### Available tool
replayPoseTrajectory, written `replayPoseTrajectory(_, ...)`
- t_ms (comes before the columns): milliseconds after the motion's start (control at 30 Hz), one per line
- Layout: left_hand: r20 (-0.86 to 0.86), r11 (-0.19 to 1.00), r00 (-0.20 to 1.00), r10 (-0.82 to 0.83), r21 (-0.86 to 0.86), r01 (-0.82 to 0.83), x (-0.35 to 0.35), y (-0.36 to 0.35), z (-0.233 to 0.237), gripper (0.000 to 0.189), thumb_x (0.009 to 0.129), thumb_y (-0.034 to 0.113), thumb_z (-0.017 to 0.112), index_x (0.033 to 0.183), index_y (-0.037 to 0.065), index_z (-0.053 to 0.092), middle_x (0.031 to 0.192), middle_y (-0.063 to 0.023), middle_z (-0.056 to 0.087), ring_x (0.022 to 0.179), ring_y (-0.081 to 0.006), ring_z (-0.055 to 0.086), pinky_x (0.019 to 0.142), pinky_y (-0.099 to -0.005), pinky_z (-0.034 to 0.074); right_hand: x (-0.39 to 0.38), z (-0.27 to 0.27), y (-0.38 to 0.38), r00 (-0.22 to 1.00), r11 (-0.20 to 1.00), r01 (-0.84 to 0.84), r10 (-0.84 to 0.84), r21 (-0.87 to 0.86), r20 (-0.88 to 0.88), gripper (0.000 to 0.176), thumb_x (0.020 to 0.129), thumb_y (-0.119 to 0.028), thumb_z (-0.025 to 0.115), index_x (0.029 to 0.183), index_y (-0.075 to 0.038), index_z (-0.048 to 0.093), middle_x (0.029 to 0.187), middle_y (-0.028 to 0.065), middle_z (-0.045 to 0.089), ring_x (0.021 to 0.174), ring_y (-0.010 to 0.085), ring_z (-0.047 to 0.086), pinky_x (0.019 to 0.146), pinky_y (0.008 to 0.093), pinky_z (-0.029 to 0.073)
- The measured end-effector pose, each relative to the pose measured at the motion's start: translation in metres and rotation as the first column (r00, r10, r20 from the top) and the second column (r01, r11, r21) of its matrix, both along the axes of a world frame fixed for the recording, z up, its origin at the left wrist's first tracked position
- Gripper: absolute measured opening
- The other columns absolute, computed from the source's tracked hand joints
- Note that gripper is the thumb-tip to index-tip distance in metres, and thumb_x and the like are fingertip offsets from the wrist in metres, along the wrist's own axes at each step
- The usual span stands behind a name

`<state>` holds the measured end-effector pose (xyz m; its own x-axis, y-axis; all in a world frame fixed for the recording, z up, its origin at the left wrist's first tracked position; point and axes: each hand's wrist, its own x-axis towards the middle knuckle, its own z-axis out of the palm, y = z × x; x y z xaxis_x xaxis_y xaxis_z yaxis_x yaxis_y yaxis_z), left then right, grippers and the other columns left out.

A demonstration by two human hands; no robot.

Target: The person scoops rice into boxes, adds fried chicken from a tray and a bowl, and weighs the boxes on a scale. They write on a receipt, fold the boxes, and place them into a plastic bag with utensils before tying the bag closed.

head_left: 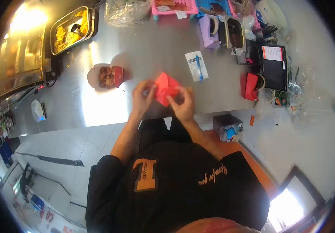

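A red piece of folded paper or card [165, 87], creased into a pointed shape, is held between both hands near the front edge of the steel counter [148, 54]. On its left edge, my left hand [142, 94] pinches with thumb and fingers. From the other side my right hand [183, 103] grips it, thumb pressed on the lower part. To the left stands an open takeaway box [118, 77] with browned pieces of food [107, 77] in it. Right of the hands lies a printed slip [191, 69] with a blue pen [198, 66] across it.
A metal tray [90, 31] of yellow food stands at the back left beside a lit glass cabinet [17, 58]. Pink basket [175, 7], lilac tape dispenser [210, 33] and metal container [235, 33] line the back. A red tape dispenser [249, 86] and a dark tablet [273, 72] are right.
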<state>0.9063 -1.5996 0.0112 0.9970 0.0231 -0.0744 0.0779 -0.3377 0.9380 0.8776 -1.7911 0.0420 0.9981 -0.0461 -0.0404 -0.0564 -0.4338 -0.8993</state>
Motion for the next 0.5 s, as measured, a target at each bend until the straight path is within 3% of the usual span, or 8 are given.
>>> replayPoseTrajectory(33,0.096,0.996,0.994,-0.046,0.086,0.038,0.0,0.0,0.013,0.021,0.083,0.008,0.072,0.1,0.001,0.063,0.116,-0.0166,0.06,0.103,-0.0276,0.064,0.08,-0.0343,0.055,0.01,0.006,0.002,0.991,0.997,0.07,-0.064,-0.04,0.12,0.031,0.076,-0.014,0.079,0.104,-0.006,0.067,0.112,0.0142,0.054,0.109,0.0297,0.052,0.092,0.0388,0.043)
replayPoseTrajectory(67,0.183,0.982,0.978,-0.104,0.177,0.071,0.0,-0.002,0.027,0.021,0.081,0.008,0.074,0.099,0.001,0.063,0.116,-0.0162,0.06,0.103,-0.0281,0.064,0.081,-0.0349,0.055,0.018,0.008,-0.004,0.992,1.0,0.008,-0.005,-0.024,0.126,0.033,0.075,-0.018,0.081,0.103,-0.008,0.067,0.117,0.0125,0.053,0.116,0.0303,0.046,0.101,0.0418,0.037)
replayPoseTrajectory(100,0.265,0.958,0.949,-0.172,0.269,0.099,0.0,-0.005,0.04,0.022,0.08,0.008,0.075,0.098,0.001,0.064,0.116,-0.0158,0.06,0.104,-0.0286,0.064,0.082,-0.0356,0.055,0.022,0.003,-0.011,0.994,0.999,-0.05,0.05,-0.01,0.099,0.034,0.075,-0.018,0.081,0.103,-0.009,0.066,0.118,0.0121,0.052,0.116,0.03,0.046,0.102,0.0417,0.036)
replayPoseTrajectory(133,0.259,0.961,0.95,-0.174,0.254,0.106,-0.001,-0.007,0.046,0.027,0.074,0.009,0.078,0.097,0.001,0.066,0.117,-0.0165,0.061,0.099,-0.0328,0.065,0.081,-0.0358,0.055,0.026,-0.005,-0.018,0.992,0.995,-0.105,0.104,0.004,0.075,0.034,0.075,-0.019,0.081,0.104,-0.009,0.066,0.119,0.0117,0.052,0.116,0.0296,0.046,0.102,0.0416,0.036)
replayPoseTrajectory(200,0.215,0.973,0.965,-0.148,0.207,0.103,-0.008,-0.009,0.047,0.022,0.076,0.009,0.076,0.095,0.001,0.067,0.116,-0.0163,0.062,0.096,-0.0307,0.066,0.08,-0.0356,0.055,0.031,-0.008,-0.028,0.98,0.98,-0.197,0.197,0.03,-0.002,0.034,0.074,-0.02,0.082,0.103,-0.011,0.066,0.12,0.0106,0.052,0.117,0.0288,0.046,0.102,0.0408,0.037)
replayPoseTrajectory(300,0.225,0.983,0.971,-0.083,0.181,0.042,-0.011,-0.015,0.037,0.014,0.08,0.007,0.074,0.09,0.001,0.068,0.113,-0.0162,0.064,0.091,-0.0267,0.068,0.077,-0.0344,0.055,0.036,-0.007,-0.027,0.98,0.972,-0.185,0.194,0.143,-0.051,0.033,0.073,-0.022,0.083,0.097,-0.009,0.064,0.12,0.0108,0.052,0.116,0.0282,0.047,0.1,0.0404,0.039)
replayPoseTrajectory(500,0.146,0.992,0.989,0.016,0.119,-0.034,-0.012,-0.018,0.03,0.006,0.082,0.004,0.072,0.084,0.0,0.068,0.11,-0.0155,0.066,0.087,-0.0211,0.069,0.073,-0.0316,0.054,0.032,-0.031,-0.006,0.995,0.991,-0.088,0.083,0.104,0.05,0.034,0.072,-0.02,0.084,0.09,-0.006,0.058,0.114,0.0119,0.054,0.112,0.028,0.05,0.096,0.0406,0.04)
